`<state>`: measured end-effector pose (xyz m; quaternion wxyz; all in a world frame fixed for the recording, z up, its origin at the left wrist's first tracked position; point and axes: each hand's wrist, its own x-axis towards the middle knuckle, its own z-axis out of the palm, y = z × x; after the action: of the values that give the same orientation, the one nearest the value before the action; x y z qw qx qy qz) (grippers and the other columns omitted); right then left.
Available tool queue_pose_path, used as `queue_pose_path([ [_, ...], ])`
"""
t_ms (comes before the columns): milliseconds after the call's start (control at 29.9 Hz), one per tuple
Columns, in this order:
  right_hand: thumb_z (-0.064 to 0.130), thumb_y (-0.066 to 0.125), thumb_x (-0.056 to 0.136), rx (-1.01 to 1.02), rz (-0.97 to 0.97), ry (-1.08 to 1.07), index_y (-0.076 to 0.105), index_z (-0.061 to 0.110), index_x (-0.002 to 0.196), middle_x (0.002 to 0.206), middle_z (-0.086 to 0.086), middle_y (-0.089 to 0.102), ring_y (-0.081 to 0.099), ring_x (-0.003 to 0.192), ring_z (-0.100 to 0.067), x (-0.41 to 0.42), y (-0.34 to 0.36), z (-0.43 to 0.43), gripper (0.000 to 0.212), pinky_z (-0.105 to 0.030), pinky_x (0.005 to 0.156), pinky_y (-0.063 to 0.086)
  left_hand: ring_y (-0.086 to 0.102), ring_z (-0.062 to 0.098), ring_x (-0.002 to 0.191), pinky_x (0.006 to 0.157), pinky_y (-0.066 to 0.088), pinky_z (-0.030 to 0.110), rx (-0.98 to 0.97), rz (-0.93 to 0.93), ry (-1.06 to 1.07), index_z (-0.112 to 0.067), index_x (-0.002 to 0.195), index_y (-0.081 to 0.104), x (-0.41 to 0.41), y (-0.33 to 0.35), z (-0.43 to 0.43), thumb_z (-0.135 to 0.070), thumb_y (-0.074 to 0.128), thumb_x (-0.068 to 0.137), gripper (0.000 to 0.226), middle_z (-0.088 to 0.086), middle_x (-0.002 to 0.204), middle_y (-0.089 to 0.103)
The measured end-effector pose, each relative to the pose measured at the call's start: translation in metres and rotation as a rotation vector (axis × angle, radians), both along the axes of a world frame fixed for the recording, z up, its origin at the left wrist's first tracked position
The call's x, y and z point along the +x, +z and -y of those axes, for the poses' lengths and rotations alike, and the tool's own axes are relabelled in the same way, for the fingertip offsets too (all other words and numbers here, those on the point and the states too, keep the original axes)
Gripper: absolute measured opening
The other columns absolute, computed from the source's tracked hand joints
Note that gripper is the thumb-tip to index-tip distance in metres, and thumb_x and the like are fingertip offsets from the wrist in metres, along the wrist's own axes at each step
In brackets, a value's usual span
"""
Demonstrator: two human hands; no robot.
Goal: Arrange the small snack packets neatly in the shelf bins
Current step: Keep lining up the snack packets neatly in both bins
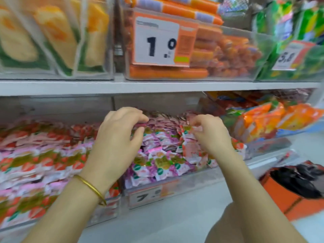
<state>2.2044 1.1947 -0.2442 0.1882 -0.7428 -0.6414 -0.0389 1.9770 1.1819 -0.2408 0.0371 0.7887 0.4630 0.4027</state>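
- Shop shelving fills my view: a white shelf board runs across at twelve o'clock above the hands, with clear bins over and under it.
- Pink and purple snack packets lie in the middle bin of the lower shelf. The rear ones stand in a tight row, and the front ones lie tumbled.
- At nine o'clock in that bin, the left hand has its fingers and thumb curled round the tops of the rear row, gripping a bunch.
- At three o'clock the right hand pinches a single packet between thumb and fingertips, just above the pile.
- Strawberry packets fill the next bin at nine o'clock, and orange bags sit at two o'clock.
- I judge the step in hand to be straightening the rear row and feeding strays into it. The job looks partway done.
- Next I would slot the pinched packet upright into the row while the left hand holds the row steady. Blur hides the exact gap from me.
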Motion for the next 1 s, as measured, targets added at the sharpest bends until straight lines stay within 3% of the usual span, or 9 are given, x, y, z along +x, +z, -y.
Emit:
queue_pose_path([
  [100, 0.043, 0.067, 0.079, -0.236, 0.096, 0.007, 0.055, 0.032, 0.126, 0.131, -0.001, 0.053, 0.04, 0.123, -0.029, 0.03, 0.003, -0.008, 0.049, -0.042, 0.099, 0.04, 0.052, 0.019, 0.103, 0.087, 0.023, 0.011, -0.035, -0.042, -0.055, -0.016, 0.1, 0.067, 0.024, -0.002, -0.007, -0.01, 0.057, 0.083, 0.021, -0.003, 0.108, 0.061],
  [200, 0.063, 0.062, 0.073, -0.383, 0.161, 0.069, 0.049, 0.028, 0.131, 0.134, 0.0, 0.05, 0.038, 0.129, -0.024, 0.042, -0.005, -0.014, 0.07, -0.043, 0.102, 0.037, 0.052, 0.016, 0.104, 0.087, 0.024, 0.01, -0.069, -0.056, -0.081, -0.016, 0.099, 0.067, 0.042, -0.004, -0.014, -0.011, 0.056, 0.083, 0.02, -0.007, 0.105, 0.059],
  [401, 0.055, 0.056, 0.083, -0.264, 0.216, 0.096, 0.055, 0.023, 0.122, 0.121, -0.001, 0.061, 0.053, 0.115, -0.025, 0.041, -0.019, -0.01, 0.051, -0.045, 0.098, 0.037, 0.049, 0.006, 0.103, 0.091, 0.028, 0.014, -0.112, -0.021, -0.077, -0.016, 0.099, 0.068, 0.06, -0.005, -0.021, -0.006, 0.059, 0.085, 0.02, -0.012, 0.101, 0.055],
  [568, 0.044, 0.053, 0.09, -0.143, 0.195, 0.133, 0.061, 0.035, 0.119, 0.12, 0.003, 0.061, 0.045, 0.122, -0.027, 0.045, -0.014, -0.003, 0.031, -0.046, 0.095, 0.035, 0.051, 0.001, 0.094, 0.081, 0.033, 0.002, -0.18, 0.032, -0.091, -0.018, 0.1, 0.068, 0.068, -0.007, -0.025, -0.008, 0.058, 0.086, 0.02, -0.012, 0.102, 0.058],
  [634, 0.046, 0.053, 0.089, -0.085, 0.146, 0.156, 0.063, 0.037, 0.117, 0.121, 0.004, 0.061, 0.041, 0.126, -0.028, 0.047, -0.012, -0.003, 0.031, -0.046, 0.096, 0.034, 0.055, -0.002, 0.09, 0.079, 0.039, 0.005, -0.251, 0.095, -0.099, -0.022, 0.102, 0.066, 0.072, -0.01, -0.026, -0.011, 0.057, 0.087, 0.02, -0.012, 0.103, 0.06],
  [735, 0.052, 0.052, 0.085, 0.064, -0.007, 0.245, 0.067, 0.039, 0.111, 0.112, 0.009, 0.066, 0.05, 0.113, -0.024, 0.045, -0.01, -0.003, 0.032, -0.044, 0.092, 0.042, 0.059, -0.003, 0.097, 0.086, 0.051, 0.023, -0.468, 0.27, -0.206, -0.034, 0.11, 0.058, 0.079, -0.012, -0.022, -0.021, 0.06, 0.088, 0.025, -0.015, 0.111, 0.061],
  [801, 0.05, 0.053, 0.083, 0.138, -0.213, 0.362, 0.071, 0.034, 0.105, 0.102, 0.01, 0.07, 0.059, 0.1, -0.014, 0.037, -0.007, -0.003, 0.033, -0.038, 0.085, 0.047, 0.059, -0.003, 0.095, 0.082, 0.051, 0.018, -0.5, 0.231, -0.267, -0.039, 0.115, 0.052, 0.083, -0.012, -0.015, -0.027, 0.064, 0.083, 0.036, -0.021, 0.115, 0.056],
  [902, 0.029, 0.063, 0.087, 0.155, -0.556, 0.467, 0.072, 0.021, 0.098, 0.085, 0.014, 0.068, 0.06, 0.082, 0.001, 0.015, -0.001, 0.002, 0.017, -0.017, 0.075, 0.047, 0.06, 0.0, 0.082, 0.071, 0.048, 0.018, -0.289, 0.163, -0.193, -0.028, 0.1, 0.059, 0.082, -0.009, -0.013, -0.024, 0.064, 0.083, 0.018, -0.016, 0.094, 0.062],
  [1002, 0.032, 0.057, 0.091, 0.137, -0.866, 0.388, 0.067, 0.018, 0.091, 0.079, 0.01, 0.065, 0.059, 0.075, 0.004, -0.002, 0.005, 0.006, 0.017, -0.019, 0.072, 0.048, 0.067, 0.008, 0.063, 0.063, 0.055, 0.027, -0.402, 0.386, -0.141, -0.014, 0.09, 0.06, 0.074, -0.002, -0.011, -0.013, 0.06, 0.088, 0.003, -0.002, 0.076, 0.067],
])
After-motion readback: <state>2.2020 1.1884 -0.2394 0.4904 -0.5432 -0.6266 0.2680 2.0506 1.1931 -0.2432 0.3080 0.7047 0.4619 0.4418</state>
